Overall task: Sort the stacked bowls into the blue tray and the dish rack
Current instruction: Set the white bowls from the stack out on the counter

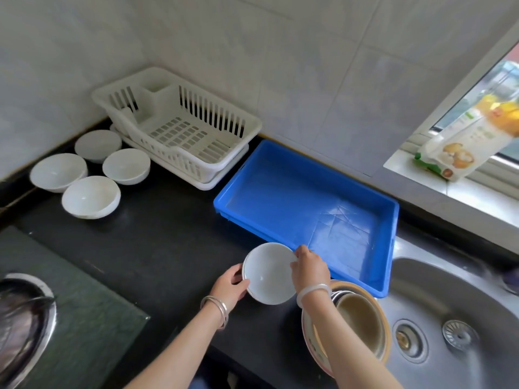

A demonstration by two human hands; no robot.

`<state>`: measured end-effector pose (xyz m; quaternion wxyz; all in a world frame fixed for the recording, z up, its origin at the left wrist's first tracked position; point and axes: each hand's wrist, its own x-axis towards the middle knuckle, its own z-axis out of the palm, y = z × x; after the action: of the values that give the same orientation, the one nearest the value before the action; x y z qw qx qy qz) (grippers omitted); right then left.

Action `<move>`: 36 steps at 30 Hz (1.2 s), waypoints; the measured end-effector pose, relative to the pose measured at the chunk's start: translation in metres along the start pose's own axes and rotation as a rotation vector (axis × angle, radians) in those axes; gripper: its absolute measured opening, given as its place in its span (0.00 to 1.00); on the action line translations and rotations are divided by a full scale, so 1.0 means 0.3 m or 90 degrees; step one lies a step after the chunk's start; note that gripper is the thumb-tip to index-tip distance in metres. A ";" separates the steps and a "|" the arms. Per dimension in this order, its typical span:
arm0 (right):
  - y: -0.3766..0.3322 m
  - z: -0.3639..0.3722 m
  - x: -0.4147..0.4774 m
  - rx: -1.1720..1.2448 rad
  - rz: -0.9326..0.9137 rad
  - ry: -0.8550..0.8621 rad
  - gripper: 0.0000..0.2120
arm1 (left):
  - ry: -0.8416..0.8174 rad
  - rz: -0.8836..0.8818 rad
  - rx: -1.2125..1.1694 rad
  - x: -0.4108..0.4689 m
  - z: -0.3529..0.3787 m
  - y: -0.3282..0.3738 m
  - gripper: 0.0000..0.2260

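Between the hands: white bowl (268,273), upright, just left of the stacked bowls (359,324).
Left hand (229,287): fingers curled round the bowl's left rim.
Right hand (309,268): pinches the far rim and is nearer the tray.
Blue tray (309,197): just beyond to the right, long side facing the hands.
Dish rack (179,133): well apart, far left across the surface (168,234).

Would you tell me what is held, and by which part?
A white bowl, by its rim: left hand on the left edge, right hand pinching the right edge.

Single head camera, wide-angle, looking forward-down on counter (174,242), close
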<state>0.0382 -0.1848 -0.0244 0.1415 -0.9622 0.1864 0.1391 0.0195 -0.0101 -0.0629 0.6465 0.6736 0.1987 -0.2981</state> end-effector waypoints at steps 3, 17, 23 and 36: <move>0.000 -0.016 0.005 0.006 0.008 0.013 0.07 | -0.013 -0.024 -0.067 0.001 0.002 -0.006 0.19; 0.051 -0.114 0.003 0.313 0.055 0.063 0.07 | 0.029 -0.044 -0.197 -0.004 -0.026 0.003 0.18; -0.060 -0.103 0.024 0.393 0.021 0.047 0.08 | 0.113 -0.012 -0.269 -0.016 -0.196 0.043 0.16; -0.466 -0.004 0.140 0.473 -0.012 -0.112 0.10 | 0.344 0.024 -0.431 -0.064 -0.623 0.054 0.21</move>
<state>0.1315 -0.0740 -0.0059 0.4974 -0.8314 0.2026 0.1426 0.0428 0.1757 -0.0406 0.7612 0.4807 0.4350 -0.0167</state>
